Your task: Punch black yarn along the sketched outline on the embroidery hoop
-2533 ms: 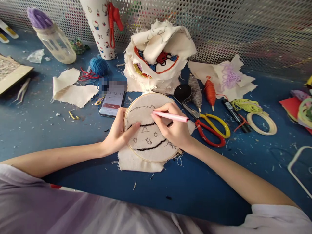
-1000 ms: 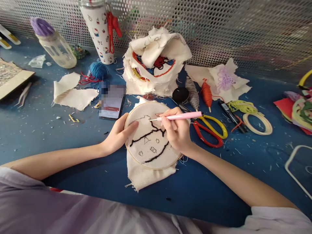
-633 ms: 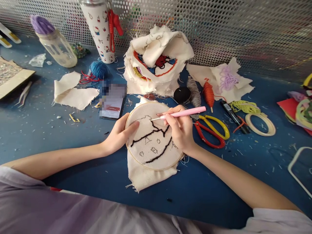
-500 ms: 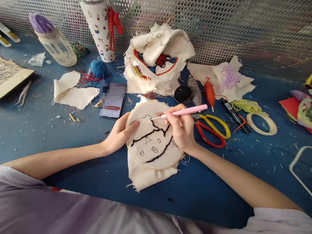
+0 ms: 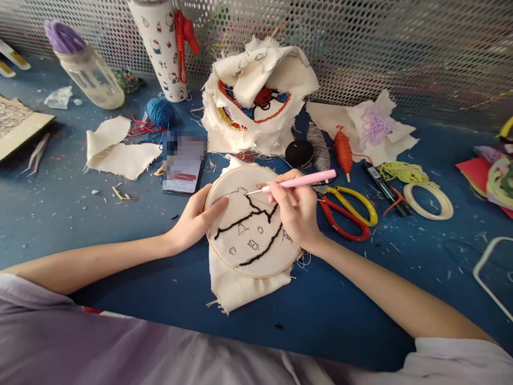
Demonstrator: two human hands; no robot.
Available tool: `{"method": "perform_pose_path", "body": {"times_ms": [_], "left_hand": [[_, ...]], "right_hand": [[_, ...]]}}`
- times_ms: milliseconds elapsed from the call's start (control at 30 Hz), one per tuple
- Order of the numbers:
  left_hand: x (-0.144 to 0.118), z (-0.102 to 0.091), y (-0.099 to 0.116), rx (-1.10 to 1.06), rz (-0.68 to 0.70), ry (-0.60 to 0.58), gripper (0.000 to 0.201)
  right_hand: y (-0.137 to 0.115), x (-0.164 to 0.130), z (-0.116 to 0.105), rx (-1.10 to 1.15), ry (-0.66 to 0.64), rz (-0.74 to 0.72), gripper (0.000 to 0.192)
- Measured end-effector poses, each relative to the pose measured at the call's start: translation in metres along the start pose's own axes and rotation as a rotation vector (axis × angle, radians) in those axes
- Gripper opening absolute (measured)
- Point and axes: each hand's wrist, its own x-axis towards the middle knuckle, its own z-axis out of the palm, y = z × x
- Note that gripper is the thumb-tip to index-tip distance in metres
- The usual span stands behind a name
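— What are the hands doing, seen from the head camera?

— The left hand [image 5: 195, 220] clasps the left rim of the embroidery hoop [image 5: 251, 221], thumb lying on the stretched cloth, fingers curled round the edge. The right hand [image 5: 295, 210] is closed in a pen grip on the pink punch needle [image 5: 298, 182], whose metal tip touches the cloth near the upper end of the black stitched line. The hoop lies flat on the blue table [image 5: 340, 299], just in front of the person.

— Anything different from earlier?

— Since two and a half seconds ago the hoop has been turned, so the cloth's loose corner now hangs toward the person, and the needle has gone from steep to nearly level. Over the last half second it has barely shifted.

— Any writing to read?

— The phone [image 5: 183, 170] beside the hoop has its upper screen blurred; only a red bar shows, nothing legible. The white tumbler [image 5: 162, 45] at the mesh wall carries small cartoon prints, no words I can make out. Red and yellow scissors [image 5: 348, 213] lie just right of the right hand.
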Motion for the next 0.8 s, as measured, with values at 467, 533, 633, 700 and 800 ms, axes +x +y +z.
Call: {"method": "perform_pose_path", "body": {"times_ms": [467,533,633,700,800], "left_hand": [[-0.0001,0.0005,0.0017,0.003,-0.006,-0.003,0.028],[-0.0015,0.0006,0.0026,0.016,-0.004,-0.002,0.028],[-0.0036,0.0006,0.0029,0.007,0.008,-0.002,0.027],[-0.0045,0.0007,0.0025,-0.007,0.018,-0.007,0.028],[-0.0051,0.0006,0.0023,-0.017,0.027,-0.019,0.030]], "right_hand": [[0.0001,-0.0005,0.0018,-0.151,0.033,-0.109,0.022],[-0.0011,-0.0014,0.0026,-0.231,0.017,-0.188,0.027],[-0.0036,-0.0031,0.0038,-0.337,-0.066,-0.293,0.027],[-0.0050,-0.0038,0.0042,-0.391,-0.109,-0.341,0.029],[-0.0056,-0.0031,0.0043,-0.445,-0.140,-0.381,0.032]]}}
